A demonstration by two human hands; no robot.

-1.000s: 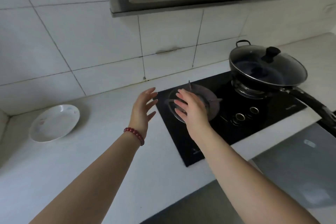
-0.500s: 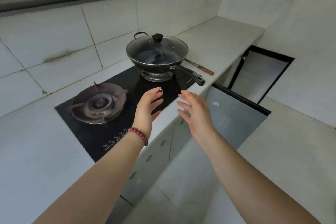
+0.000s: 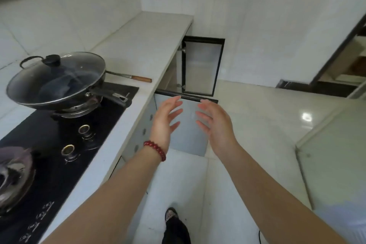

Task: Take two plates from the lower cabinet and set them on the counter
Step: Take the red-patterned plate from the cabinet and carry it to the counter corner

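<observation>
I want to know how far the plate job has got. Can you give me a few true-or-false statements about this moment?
1. The left hand and the right hand hold nothing. True.
2. The wok sits uncovered. False: a glass lid covers it.
3. A lower cabinet door stands open. True.
4. A plate lies on the counter beside the wok. False: no plate is in view; a wooden-handled utensil lies there.
5. The red bracelet is on the right wrist. False: it is on the left wrist.

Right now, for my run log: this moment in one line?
left hand open | right hand open | lower cabinet door open | no plates visible
</observation>
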